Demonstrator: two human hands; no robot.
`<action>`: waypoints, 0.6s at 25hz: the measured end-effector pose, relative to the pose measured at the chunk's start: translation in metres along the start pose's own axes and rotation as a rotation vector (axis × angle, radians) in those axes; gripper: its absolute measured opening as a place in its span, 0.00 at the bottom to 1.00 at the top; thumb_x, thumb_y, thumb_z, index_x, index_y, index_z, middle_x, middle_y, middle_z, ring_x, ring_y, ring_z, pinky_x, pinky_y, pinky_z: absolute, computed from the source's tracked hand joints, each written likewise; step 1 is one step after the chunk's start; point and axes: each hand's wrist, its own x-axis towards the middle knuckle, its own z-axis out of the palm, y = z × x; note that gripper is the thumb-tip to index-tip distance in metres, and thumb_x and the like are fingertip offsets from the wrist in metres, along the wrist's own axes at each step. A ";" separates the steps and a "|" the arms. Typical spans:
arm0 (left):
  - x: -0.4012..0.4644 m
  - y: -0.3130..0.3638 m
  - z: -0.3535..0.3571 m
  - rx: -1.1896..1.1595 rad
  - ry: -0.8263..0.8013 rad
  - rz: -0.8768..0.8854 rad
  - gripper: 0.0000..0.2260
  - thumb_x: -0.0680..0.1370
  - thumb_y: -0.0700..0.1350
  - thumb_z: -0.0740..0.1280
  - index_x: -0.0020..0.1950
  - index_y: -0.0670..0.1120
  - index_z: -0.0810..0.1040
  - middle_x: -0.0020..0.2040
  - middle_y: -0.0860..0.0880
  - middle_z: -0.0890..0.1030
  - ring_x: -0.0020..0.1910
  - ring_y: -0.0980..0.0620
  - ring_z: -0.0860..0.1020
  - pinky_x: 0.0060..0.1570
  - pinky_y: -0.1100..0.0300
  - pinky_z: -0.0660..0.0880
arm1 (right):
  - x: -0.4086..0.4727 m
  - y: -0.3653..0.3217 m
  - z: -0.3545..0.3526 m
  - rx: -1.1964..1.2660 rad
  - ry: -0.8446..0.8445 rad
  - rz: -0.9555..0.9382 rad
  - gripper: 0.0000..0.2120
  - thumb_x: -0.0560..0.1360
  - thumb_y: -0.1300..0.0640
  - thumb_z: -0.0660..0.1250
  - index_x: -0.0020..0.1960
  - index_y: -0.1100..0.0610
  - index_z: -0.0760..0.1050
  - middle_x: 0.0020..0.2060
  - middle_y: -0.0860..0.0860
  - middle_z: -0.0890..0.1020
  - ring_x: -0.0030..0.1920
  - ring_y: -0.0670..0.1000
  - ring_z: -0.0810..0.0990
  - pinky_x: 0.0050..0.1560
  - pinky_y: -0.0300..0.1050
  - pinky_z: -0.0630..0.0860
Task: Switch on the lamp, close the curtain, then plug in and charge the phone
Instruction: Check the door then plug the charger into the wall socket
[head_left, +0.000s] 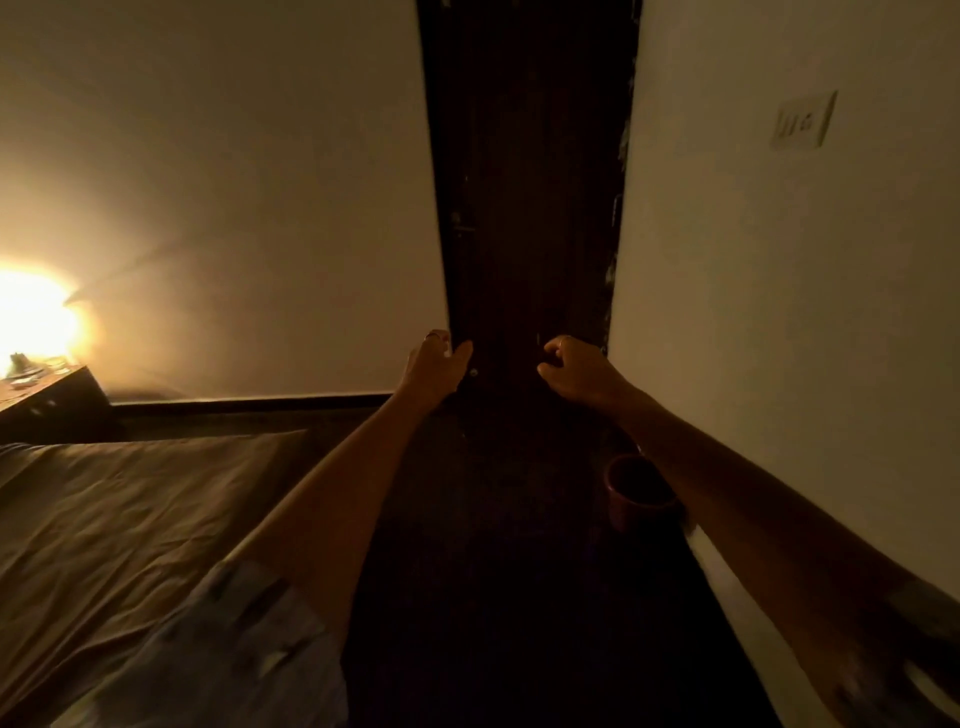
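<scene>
Head view shows a dim room w/ two arms stretched forward toward a tall dark strip (524, 197) between two pale walls. Lamp (31, 317) glows at far left, on a counter (57, 389) beside the bed (140, 509), so step 1 looks done. My guess: the step in hand is closing the curtain, but the strip is too dark to say if it is curtain cloth, a door or a gap. A small handle-like part seems to show on its left side, not sure.

Left hand (435, 364) is at the left edge of the strip, fingers curled around that edge; the grip looks closed on it, though what it holds I cannot tell. Right hand (579, 371) is near the right edge, fingers bent in a loose fist; whether it holds anything is not visible.

A dark cup (641, 491) stands low at right, just under the right forearm, close to the wall. A switch plate (802, 122) sits high on the right wall. Phone and charger are not in view.

Next move, prob.: draw the two edges together, then look for the phone and a socket, approx. toward that plate.
</scene>
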 end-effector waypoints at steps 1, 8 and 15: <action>0.025 0.005 0.008 0.002 0.006 0.000 0.24 0.79 0.50 0.62 0.71 0.39 0.66 0.66 0.40 0.74 0.58 0.39 0.79 0.55 0.52 0.74 | 0.027 0.006 -0.006 -0.009 -0.006 -0.009 0.22 0.77 0.57 0.62 0.70 0.61 0.65 0.65 0.59 0.74 0.64 0.56 0.74 0.54 0.39 0.67; 0.162 0.017 0.053 -0.073 0.066 -0.046 0.24 0.78 0.50 0.63 0.70 0.40 0.68 0.68 0.41 0.74 0.63 0.41 0.75 0.60 0.52 0.72 | 0.180 0.045 -0.021 -0.001 -0.004 -0.055 0.22 0.78 0.57 0.62 0.69 0.61 0.66 0.63 0.60 0.76 0.59 0.55 0.78 0.48 0.38 0.69; 0.315 -0.018 0.053 -0.197 0.128 -0.115 0.21 0.77 0.49 0.64 0.67 0.40 0.70 0.61 0.35 0.78 0.55 0.39 0.79 0.54 0.47 0.75 | 0.327 0.051 0.023 0.023 -0.034 -0.082 0.22 0.78 0.57 0.62 0.70 0.60 0.65 0.67 0.59 0.72 0.65 0.57 0.73 0.61 0.47 0.72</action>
